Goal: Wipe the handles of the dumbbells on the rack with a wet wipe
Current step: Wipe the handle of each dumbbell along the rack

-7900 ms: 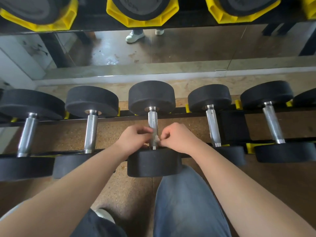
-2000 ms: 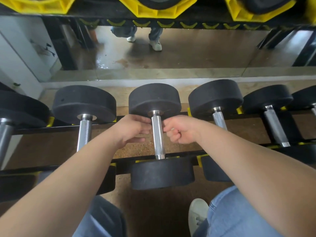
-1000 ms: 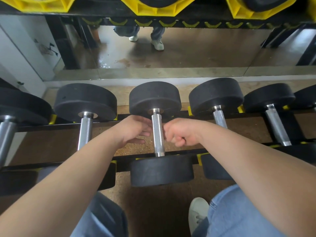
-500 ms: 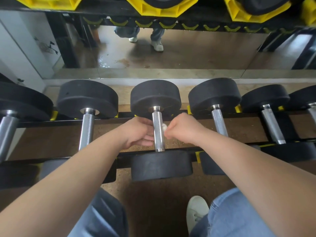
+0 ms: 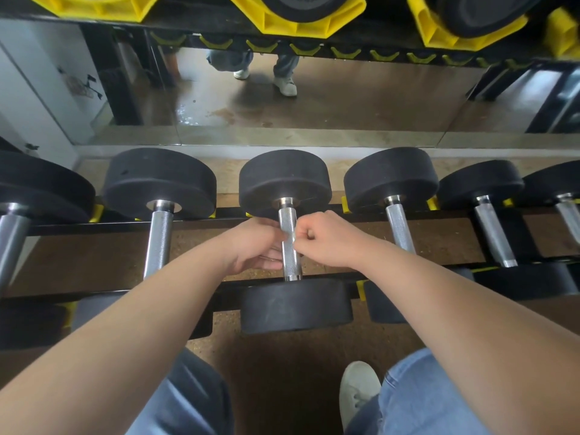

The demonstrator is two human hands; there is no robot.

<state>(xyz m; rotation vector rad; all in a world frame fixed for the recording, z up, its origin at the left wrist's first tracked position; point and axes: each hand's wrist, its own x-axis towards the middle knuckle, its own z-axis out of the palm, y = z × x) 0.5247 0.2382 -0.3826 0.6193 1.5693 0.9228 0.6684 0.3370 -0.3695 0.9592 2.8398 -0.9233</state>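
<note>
The dumbbell handle point(image 5: 291, 259) being wiped sat at the centre of the view, a knurled steel bar running from 12 to 6 o'clock. Its far black head point(image 5: 284, 180) was at the 12 o'clock end and its near head point(image 5: 296, 306) at the 6 o'clock end. A thin pale strip crossed the bar about midway, seemingly the wet wipe point(image 5: 292, 237), though it was too small to be sure of.

The left hand point(image 5: 255, 243) came in from 9 o'clock. Its thumb and forefinger were pinched at the bar's left side, and its other fingers lay fairly straight, pointing towards the underside. The right hand point(image 5: 326, 240) came in from 3 o'clock, curled tight, with its fingertips pinched against the bar's right side. The two hands were close together, with only the bar between them.

The dumbbell lay across the black rails of the rack point(image 5: 94, 228). At 9 o'clock another dumbbell point(image 5: 160, 240) lay parallel to it, with one more at the frame's edge. At 3 o'clock lay a neighbouring dumbbell point(image 5: 400, 227), with further ones beyond it.

At 12 o'clock a mirror point(image 5: 345, 98) showed a wet-looking floor and a pair of legs in pale shoes. Above it, yellow cradles point(image 5: 298, 20) on the upper tier held bigger weights.

At 6 o'clock were the person's blue jeans point(image 5: 417, 397), with a pale shoe point(image 5: 356, 394) at 5 o'clock on the brown floor point(image 5: 282, 356).
</note>
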